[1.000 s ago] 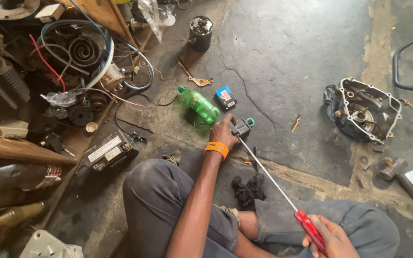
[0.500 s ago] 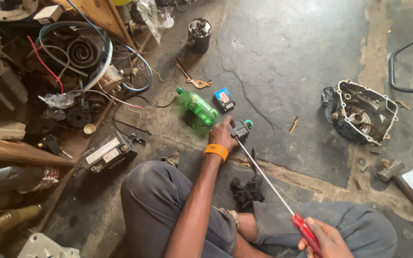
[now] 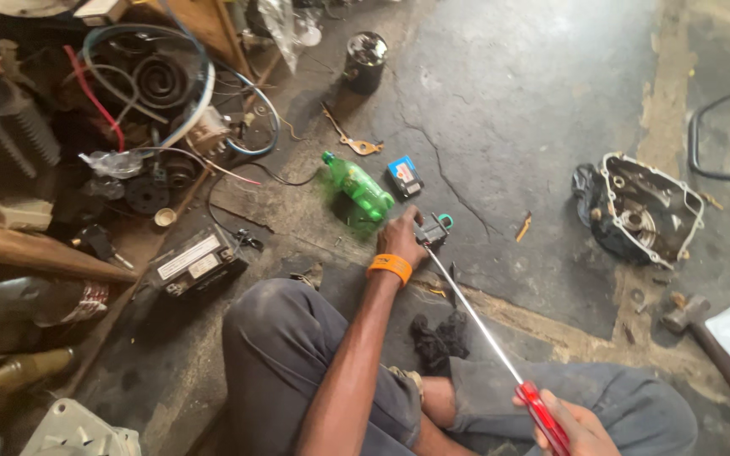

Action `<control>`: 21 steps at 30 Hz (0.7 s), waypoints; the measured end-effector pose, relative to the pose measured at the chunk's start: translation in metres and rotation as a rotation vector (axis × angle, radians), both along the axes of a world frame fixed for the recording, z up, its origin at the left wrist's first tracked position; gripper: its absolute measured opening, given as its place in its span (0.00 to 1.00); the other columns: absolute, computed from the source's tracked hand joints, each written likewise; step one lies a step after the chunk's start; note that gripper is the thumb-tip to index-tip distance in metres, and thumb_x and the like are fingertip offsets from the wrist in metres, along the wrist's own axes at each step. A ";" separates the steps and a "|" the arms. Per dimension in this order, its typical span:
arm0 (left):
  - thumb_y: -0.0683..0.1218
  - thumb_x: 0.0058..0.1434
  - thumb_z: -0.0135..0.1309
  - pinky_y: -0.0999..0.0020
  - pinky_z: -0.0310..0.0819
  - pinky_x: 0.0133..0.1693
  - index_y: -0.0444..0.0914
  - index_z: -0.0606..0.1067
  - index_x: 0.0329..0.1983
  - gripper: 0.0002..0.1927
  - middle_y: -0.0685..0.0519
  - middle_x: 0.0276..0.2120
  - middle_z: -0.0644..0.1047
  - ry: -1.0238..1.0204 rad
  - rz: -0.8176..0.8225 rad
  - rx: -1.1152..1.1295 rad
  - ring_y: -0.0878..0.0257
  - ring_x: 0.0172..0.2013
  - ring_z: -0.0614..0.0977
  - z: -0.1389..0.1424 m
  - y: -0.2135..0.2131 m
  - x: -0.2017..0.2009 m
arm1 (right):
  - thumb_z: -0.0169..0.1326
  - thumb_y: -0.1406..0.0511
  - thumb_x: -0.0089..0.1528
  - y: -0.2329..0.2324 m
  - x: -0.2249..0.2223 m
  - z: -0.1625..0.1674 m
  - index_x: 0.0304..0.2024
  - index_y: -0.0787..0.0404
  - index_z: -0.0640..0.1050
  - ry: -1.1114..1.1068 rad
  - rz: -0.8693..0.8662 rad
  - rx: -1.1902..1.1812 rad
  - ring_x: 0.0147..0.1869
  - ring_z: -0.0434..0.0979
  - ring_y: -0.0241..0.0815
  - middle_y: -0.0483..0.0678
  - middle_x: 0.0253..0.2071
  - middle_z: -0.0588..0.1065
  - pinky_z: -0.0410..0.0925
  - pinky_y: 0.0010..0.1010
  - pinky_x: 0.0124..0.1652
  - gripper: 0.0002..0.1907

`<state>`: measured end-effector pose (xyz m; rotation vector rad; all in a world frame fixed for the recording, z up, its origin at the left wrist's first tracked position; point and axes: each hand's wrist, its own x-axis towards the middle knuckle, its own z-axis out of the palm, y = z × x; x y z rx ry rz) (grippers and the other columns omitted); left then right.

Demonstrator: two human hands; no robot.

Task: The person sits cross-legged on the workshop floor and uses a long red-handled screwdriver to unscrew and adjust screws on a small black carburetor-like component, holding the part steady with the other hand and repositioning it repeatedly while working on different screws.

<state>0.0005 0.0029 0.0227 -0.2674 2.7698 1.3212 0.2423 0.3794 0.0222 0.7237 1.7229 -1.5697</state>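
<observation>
Left hand (image 3: pixel 402 238): outstretched over the concrete floor (image 3: pixel 534 127), clenched round a small dark part with a teal fitting (image 3: pixel 434 228); orange wristband (image 3: pixel 389 268) on the wrist.
Right hand (image 3: pixel 580 426): near right corner, grasping the red handle of a long screwdriver (image 3: pixel 483 333); the steel shaft runs up-left, its tip meeting the small part held on the floor.
Green plastic bottle (image 3: pixel 358 188): lying on its side just left of and beyond the left hand.
Small blue box (image 3: pixel 405 176): just right of the bottle.
Engine cover (image 3: pixel 645 207): open side up, well apart to the right.
Black cylinder (image 3: pixel 365 61): upright, far centre.
Black battery (image 3: pixel 196 262): on the floor, left of the person's knee.
Black rag (image 3: pixel 439 342): beside the shaft, between the legs.
Coiled cables (image 3: pixel 145 80): far left, among piled parts.
</observation>
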 end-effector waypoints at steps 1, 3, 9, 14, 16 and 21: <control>0.43 0.43 0.71 0.54 0.78 0.43 0.45 0.73 0.46 0.27 0.45 0.35 0.83 0.018 0.026 0.026 0.46 0.42 0.85 0.005 -0.001 0.000 | 0.46 0.51 0.67 0.004 -0.001 -0.002 0.51 0.63 0.82 0.028 0.011 0.040 0.17 0.68 0.36 0.49 0.17 0.73 0.61 0.26 0.20 0.25; 0.45 0.42 0.73 0.53 0.78 0.41 0.44 0.73 0.45 0.28 0.45 0.35 0.83 0.072 0.126 0.091 0.45 0.41 0.85 0.020 -0.005 -0.001 | 0.45 0.52 0.67 0.006 -0.010 -0.007 0.53 0.64 0.82 0.154 0.015 0.173 0.17 0.69 0.38 0.52 0.18 0.75 0.61 0.27 0.21 0.26; 0.51 0.41 0.74 0.60 0.81 0.37 0.40 0.73 0.47 0.31 0.47 0.36 0.84 0.377 0.358 0.426 0.53 0.36 0.87 0.109 -0.037 0.005 | 0.49 0.54 0.69 -0.049 -0.080 -0.009 0.53 0.63 0.80 0.590 0.118 0.664 0.32 0.76 0.45 0.53 0.33 0.80 0.66 0.35 0.31 0.21; 0.52 0.46 0.72 0.69 0.81 0.33 0.39 0.73 0.47 0.29 0.51 0.35 0.85 0.359 0.401 0.605 0.64 0.32 0.87 0.168 -0.082 0.027 | 0.59 0.56 0.62 -0.126 -0.137 0.011 0.50 0.64 0.79 0.778 0.398 1.126 0.46 0.80 0.66 0.60 0.41 0.81 0.71 0.51 0.44 0.21; 0.50 0.48 0.72 0.72 0.84 0.33 0.37 0.73 0.46 0.27 0.50 0.36 0.83 0.404 0.440 0.711 0.66 0.32 0.86 0.177 -0.099 0.035 | 0.61 0.58 0.60 -0.150 -0.144 0.024 0.47 0.61 0.81 0.849 0.451 1.289 0.49 0.79 0.63 0.59 0.43 0.80 0.71 0.48 0.48 0.17; 0.43 0.54 0.69 0.76 0.81 0.35 0.33 0.72 0.49 0.23 0.47 0.39 0.83 0.608 0.458 1.126 0.67 0.34 0.85 0.183 -0.107 0.032 | 0.54 0.69 0.61 -0.236 -0.164 0.038 0.52 0.62 0.79 0.916 0.497 0.645 0.49 0.84 0.51 0.56 0.50 0.80 0.75 0.38 0.48 0.16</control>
